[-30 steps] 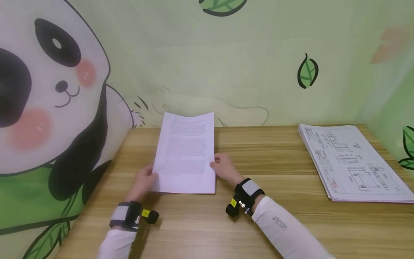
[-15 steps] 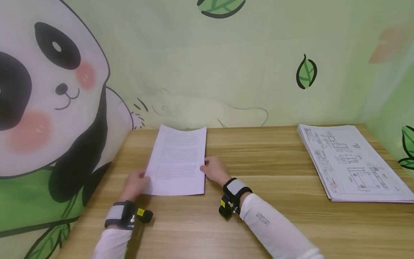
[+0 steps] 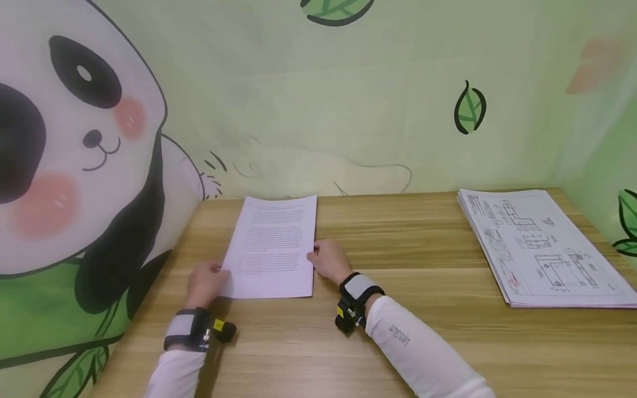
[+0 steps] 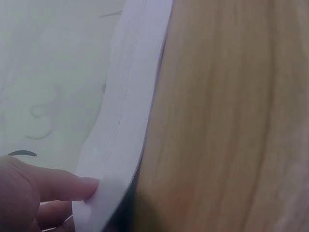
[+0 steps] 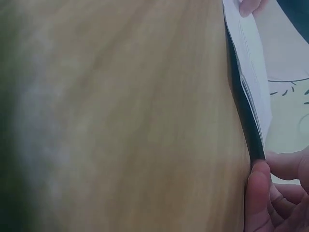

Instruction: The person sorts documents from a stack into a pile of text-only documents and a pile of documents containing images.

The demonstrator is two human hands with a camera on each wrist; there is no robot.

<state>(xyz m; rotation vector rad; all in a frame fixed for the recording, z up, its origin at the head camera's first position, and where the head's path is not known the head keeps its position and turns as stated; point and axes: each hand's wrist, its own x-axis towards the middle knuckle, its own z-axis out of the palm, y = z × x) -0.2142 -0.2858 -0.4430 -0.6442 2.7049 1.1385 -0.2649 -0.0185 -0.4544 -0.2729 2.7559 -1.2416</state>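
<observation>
A thin stack of printed paper, its top sheet covered in lines of text, lies low over the left part of the table. My left hand pinches its left edge near the front corner; in the left wrist view the thumb presses on top of the sheets. On the opposite edge, my right hand grips the stack between thumb and fingers, and several sheet edges show in the right wrist view beside that hand. A dark gap or shadow runs under the stack's edge there.
A thicker stack of papers with technical drawings lies on the right of the wooden table. Behind the table hangs a green backdrop with leaves and a large panda at the left.
Both hands have brought the text stack down and a little to the left, from tilted up to nearly flat. Over the last half second it has barely moved.
</observation>
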